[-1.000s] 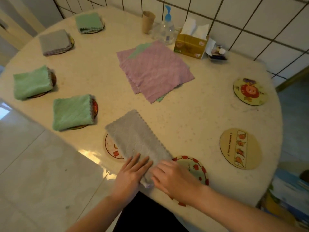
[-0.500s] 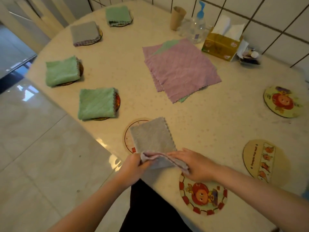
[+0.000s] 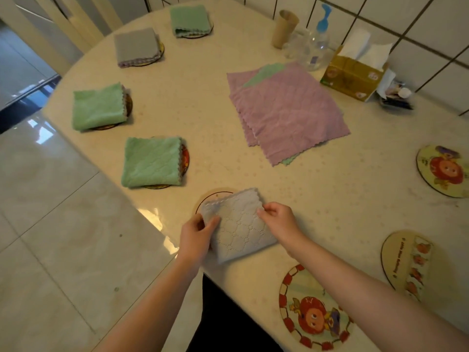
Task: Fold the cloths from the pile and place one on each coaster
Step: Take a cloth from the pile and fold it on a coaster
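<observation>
In the head view, the folded grey cloth [image 3: 239,226] lies at the near edge of the table [image 3: 355,189], its far corner overlapping a coaster [image 3: 212,195]. The left hand [image 3: 196,236] pinches its left edge and the right hand [image 3: 279,221] pinches its right corner. The pile of purple cloths [image 3: 289,111] sits farther back, with a tissue box [image 3: 352,77] beyond it.
</observation>
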`<control>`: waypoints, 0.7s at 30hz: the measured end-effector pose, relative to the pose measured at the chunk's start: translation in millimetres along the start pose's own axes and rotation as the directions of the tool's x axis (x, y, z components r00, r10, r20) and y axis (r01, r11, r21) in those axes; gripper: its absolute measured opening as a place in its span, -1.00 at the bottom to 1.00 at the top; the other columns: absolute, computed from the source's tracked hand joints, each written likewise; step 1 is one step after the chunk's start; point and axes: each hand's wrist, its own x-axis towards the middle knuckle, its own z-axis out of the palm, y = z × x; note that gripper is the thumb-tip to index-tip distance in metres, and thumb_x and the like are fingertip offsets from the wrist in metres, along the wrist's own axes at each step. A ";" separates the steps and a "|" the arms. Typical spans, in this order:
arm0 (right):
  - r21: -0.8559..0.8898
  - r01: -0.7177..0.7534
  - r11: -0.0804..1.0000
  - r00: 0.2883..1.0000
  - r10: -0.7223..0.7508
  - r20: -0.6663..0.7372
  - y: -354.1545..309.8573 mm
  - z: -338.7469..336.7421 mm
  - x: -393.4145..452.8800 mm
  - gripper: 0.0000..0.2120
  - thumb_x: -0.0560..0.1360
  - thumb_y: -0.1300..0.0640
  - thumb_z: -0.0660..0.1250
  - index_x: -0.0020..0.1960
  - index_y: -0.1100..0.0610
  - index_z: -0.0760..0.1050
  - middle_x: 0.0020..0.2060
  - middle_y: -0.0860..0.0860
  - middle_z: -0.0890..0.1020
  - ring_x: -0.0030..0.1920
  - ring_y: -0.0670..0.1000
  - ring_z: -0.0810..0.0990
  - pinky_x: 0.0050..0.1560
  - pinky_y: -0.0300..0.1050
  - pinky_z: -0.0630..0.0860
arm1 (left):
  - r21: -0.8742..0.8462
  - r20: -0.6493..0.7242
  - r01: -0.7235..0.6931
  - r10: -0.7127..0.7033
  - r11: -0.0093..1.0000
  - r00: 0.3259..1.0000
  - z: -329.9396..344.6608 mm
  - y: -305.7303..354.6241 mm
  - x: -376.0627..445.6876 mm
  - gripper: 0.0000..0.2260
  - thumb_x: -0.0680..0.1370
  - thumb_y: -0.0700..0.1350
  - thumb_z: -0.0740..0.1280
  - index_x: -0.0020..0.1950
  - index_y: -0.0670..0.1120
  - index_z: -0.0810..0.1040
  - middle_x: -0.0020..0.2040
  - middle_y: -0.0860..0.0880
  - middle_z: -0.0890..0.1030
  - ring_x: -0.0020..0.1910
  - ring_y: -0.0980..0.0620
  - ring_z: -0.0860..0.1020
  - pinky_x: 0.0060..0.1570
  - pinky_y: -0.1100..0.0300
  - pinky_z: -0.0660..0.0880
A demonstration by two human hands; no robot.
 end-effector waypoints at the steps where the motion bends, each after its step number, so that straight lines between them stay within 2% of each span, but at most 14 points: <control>1: -0.027 0.017 0.999 1.000 -0.018 -0.014 1.2 1.6 2.8 -0.90 0.52 0.11 0.32 -0.08 0.13 0.57 -0.21 -0.04 0.64 -0.18 -0.06 0.58 -0.14 -0.18 0.48 | 0.013 -0.021 -0.040 0.040 0.999 0.999 -1.0 0.1 3.0 -0.83 0.51 -0.07 0.40 -0.05 -0.18 0.60 -0.18 -0.10 0.64 -0.26 0.15 0.54 -0.32 0.32 0.45; 3: -0.072 0.066 0.995 0.997 -0.068 -0.036 1.1 3.6 3.9 -0.91 0.53 0.11 0.30 -0.11 0.13 0.51 -0.33 -0.09 0.54 -0.31 -0.12 0.48 -0.28 -0.24 0.39 | 0.055 -0.043 -0.119 0.121 0.991 0.992 -2.7 2.6 6.7 -0.87 0.51 -0.10 0.40 -0.13 -0.16 0.60 -0.25 -0.04 0.61 -0.34 0.24 0.49 -0.37 0.42 0.40; 5: -0.129 0.093 0.987 0.993 -0.103 -0.065 2.3 4.7 4.8 -0.90 0.54 0.11 0.28 -0.13 0.11 0.45 -0.39 -0.12 0.44 -0.39 -0.15 0.37 -0.37 -0.25 0.29 | 0.086 -0.050 -0.175 0.180 0.981 0.982 -3.1 4.2 12.5 -0.83 0.51 -0.09 0.40 -0.19 -0.18 0.60 -0.30 -0.05 0.58 -0.35 0.19 0.45 -0.38 0.42 0.36; 7: -0.189 0.092 0.978 0.989 -0.112 -0.096 4.2 5.6 6.6 -0.89 0.55 0.10 0.26 -0.13 0.10 0.42 -0.39 -0.11 0.44 -0.40 -0.15 0.37 -0.40 -0.24 0.28 | 0.149 -0.058 -0.195 0.205 0.969 0.977 -2.9 5.8 18.2 -0.76 0.52 -0.05 0.39 -0.19 -0.22 0.58 -0.27 -0.13 0.57 -0.33 0.11 0.44 -0.41 0.40 0.34; 9: -0.266 0.071 0.961 0.989 -0.104 -0.110 5.4 7.0 10.6 -0.89 0.55 0.07 0.26 -0.13 0.07 0.42 -0.36 -0.10 0.47 -0.38 -0.14 0.40 -0.38 -0.26 0.31 | 0.291 -0.066 -0.178 0.205 0.940 0.976 -0.1 6.3 22.6 -0.74 0.52 0.00 0.38 -0.19 -0.20 0.55 -0.28 -0.09 0.57 -0.32 0.06 0.46 -0.44 0.36 0.36; 11: -0.314 0.047 0.948 0.990 -0.086 -0.110 5.6 8.3 14.8 -0.87 0.54 0.06 0.27 -0.15 0.07 0.43 -0.35 -0.07 0.50 -0.36 -0.10 0.42 -0.37 -0.25 0.32 | 0.476 -0.113 -0.174 0.256 0.862 0.960 -0.1 5.9 22.4 -0.79 0.51 0.06 0.37 -0.10 -0.08 0.54 -0.19 0.02 0.57 -0.22 0.03 0.51 -0.34 0.23 0.40; 13: -0.322 0.035 0.946 0.992 -0.072 -0.105 6.2 8.7 17.7 -0.84 0.54 0.05 0.27 -0.19 0.09 0.44 -0.36 -0.03 0.52 -0.38 -0.07 0.41 -0.39 -0.19 0.32 | 0.619 -0.123 -0.265 0.425 0.739 0.897 -3.2 1.5 19.8 -0.72 0.52 0.06 0.34 0.16 -0.03 0.50 0.06 0.03 0.52 -0.03 0.02 0.51 -0.18 0.15 0.46; 14: -0.324 0.032 0.946 0.992 -0.068 -0.102 7.1 8.3 18.3 -0.82 0.54 0.04 0.28 -0.20 0.09 0.43 -0.37 -0.03 0.51 -0.40 -0.07 0.40 -0.40 -0.17 0.31 | 0.675 -0.062 -0.366 0.544 0.640 0.837 -5.1 -2.8 19.3 -0.65 0.53 0.07 0.31 0.25 -0.05 0.46 0.16 -0.02 0.49 0.07 -0.01 0.48 -0.07 0.11 0.46; 16: -0.333 0.043 0.942 0.993 -0.078 -0.091 8.2 7.3 17.7 -0.81 0.54 0.03 0.28 -0.21 0.07 0.42 -0.39 -0.04 0.50 -0.42 -0.09 0.39 -0.41 -0.18 0.31 | 0.735 0.217 -0.585 0.699 0.343 0.682 -9.1 -12.4 16.5 -0.56 0.55 0.12 0.24 0.37 -0.05 0.41 0.31 -0.08 0.45 0.27 -0.07 0.40 0.19 0.06 0.37; 17: -0.343 0.053 0.938 0.993 -0.087 -0.085 8.0 6.1 17.0 -0.82 0.53 0.02 0.28 -0.20 0.06 0.42 -0.38 -0.04 0.52 -0.41 -0.10 0.41 -0.41 -0.19 0.32 | 0.725 0.384 -0.660 0.679 0.198 0.626 -9.5 -16.9 14.5 -0.53 0.57 0.16 0.20 0.43 -0.01 0.36 0.41 -0.05 0.39 0.39 -0.08 0.32 0.32 0.03 0.29; 18: -0.353 0.063 0.934 0.992 -0.096 -0.078 7.3 4.8 16.1 -0.84 0.53 0.01 0.29 -0.17 0.05 0.42 -0.35 -0.04 0.54 -0.38 -0.10 0.44 -0.39 -0.20 0.35 | 0.707 0.511 -0.701 0.618 0.094 0.598 -10.2 -21.8 12.6 -0.48 0.58 0.21 0.16 0.49 0.03 0.27 0.49 -0.01 0.28 0.49 -0.06 0.20 0.42 -0.02 0.18; 19: -0.362 0.070 0.930 0.992 -0.103 -0.073 6.2 3.6 15.5 -0.85 0.53 -0.01 0.29 -0.14 0.04 0.42 -0.31 -0.04 0.57 -0.34 -0.08 0.49 -0.36 -0.20 0.38 | 0.702 0.580 -0.711 0.547 0.040 0.604 -11.4 -27.0 11.8 -0.43 0.59 0.25 0.11 0.53 0.05 0.17 0.55 0.02 0.16 0.54 -0.04 0.06 0.47 -0.04 0.07; 21: -0.360 0.081 0.929 0.992 -0.109 -0.059 4.8 1.2 12.6 -0.81 0.50 -0.08 0.31 -0.04 0.02 0.40 -0.22 -0.06 0.60 -0.24 -0.05 0.57 -0.28 -0.14 0.50 | 0.740 0.586 -0.671 0.455 0.036 0.671 -13.5 -34.4 12.5 -0.35 0.57 0.32 0.03 0.57 0.05 0.00 0.58 0.03 -0.02 0.55 -0.02 -0.11 0.47 -0.06 -0.06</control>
